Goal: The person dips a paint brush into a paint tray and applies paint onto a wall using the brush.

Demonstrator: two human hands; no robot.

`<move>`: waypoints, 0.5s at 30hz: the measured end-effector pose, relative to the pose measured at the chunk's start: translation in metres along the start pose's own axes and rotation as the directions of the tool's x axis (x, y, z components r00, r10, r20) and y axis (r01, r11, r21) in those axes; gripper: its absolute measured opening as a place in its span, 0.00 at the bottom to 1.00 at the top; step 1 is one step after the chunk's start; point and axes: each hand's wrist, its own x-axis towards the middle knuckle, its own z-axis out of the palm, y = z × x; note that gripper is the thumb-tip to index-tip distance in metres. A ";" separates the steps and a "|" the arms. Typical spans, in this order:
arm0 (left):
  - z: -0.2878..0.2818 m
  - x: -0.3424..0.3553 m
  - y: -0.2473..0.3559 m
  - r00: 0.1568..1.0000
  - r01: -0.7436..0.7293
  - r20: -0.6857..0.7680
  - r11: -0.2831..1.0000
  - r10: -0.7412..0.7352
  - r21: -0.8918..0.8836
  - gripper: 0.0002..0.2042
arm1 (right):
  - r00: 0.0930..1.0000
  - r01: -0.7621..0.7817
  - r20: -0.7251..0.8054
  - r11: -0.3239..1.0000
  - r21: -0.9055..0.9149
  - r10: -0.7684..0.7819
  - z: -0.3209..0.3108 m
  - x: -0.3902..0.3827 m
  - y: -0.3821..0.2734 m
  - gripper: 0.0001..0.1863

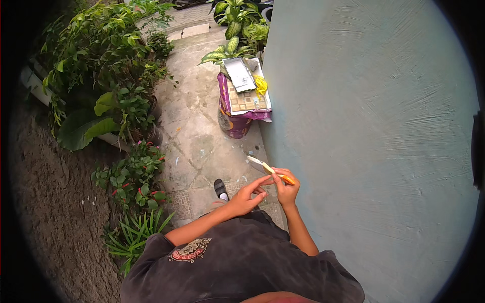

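Note:
My right hand (287, 188) is closed round the yellow-orange handle of a paintbrush (268, 167), whose pale tip points forward and left, above the path. My left hand (248, 197) is just left of it, fingers apart and partly bent, the fingertips close to the brush and right hand; whether they touch is unclear. Further forward, a white rectangular tray (237, 72) rests on a tiled-pattern board (240, 103) on a purple sack (232, 126), with a bunched yellow thing (260, 86) beside the tray.
A blue-grey wall (369, 146) runs along my right. Dense plants (111, 70) and dark soil (76, 202) line the left. The concrete path (189, 141) stretches ahead, with leafy plants (232, 25) behind the sack. My sandalled foot (220, 188) shows below.

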 end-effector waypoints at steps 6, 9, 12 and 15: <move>-0.071 0.031 0.035 0.997 -0.064 0.039 0.997 0.063 0.035 0.20 | 0.995 -0.007 -0.099 0.999 -0.031 0.004 0.031 0.054 0.013 0.06; -0.111 0.044 0.070 0.984 -0.156 0.080 0.987 0.158 -0.034 0.17 | 0.993 -0.037 -0.115 0.997 -0.064 0.029 0.052 0.073 0.020 0.06; -0.143 0.048 0.122 0.929 -0.273 0.251 0.962 0.271 -0.029 0.17 | 0.992 -0.052 -0.118 0.995 -0.080 0.042 0.074 0.083 0.024 0.06; -0.164 0.053 0.182 0.723 -0.527 0.401 0.824 0.563 -0.207 0.23 | 0.987 -0.059 -0.149 0.998 -0.017 0.056 0.101 0.090 0.033 0.07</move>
